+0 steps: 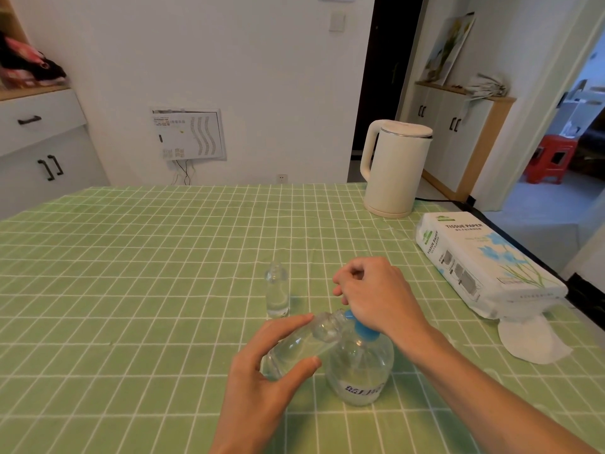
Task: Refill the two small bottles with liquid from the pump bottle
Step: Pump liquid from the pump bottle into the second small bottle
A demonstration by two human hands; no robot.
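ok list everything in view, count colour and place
pump bottle: one, clear with blue pump, nearest the person
held small bottle: one, clear, tilted, mouth by the pump
standing small bottle: one, clear, upright just beyond
kettle: one, cream, far right
tissue pack: one, white and blue, right edge
loose tissue: one, white, at pack's near end
tablecloth: one, green checked, under all the above
stool: one, red, beyond doorway
left hand: one, grips held small bottle
right hand: one, curled over the pump head

Bare L hand (262, 371) & R hand (376, 296), forearms uncovered to frame edge, nails short.
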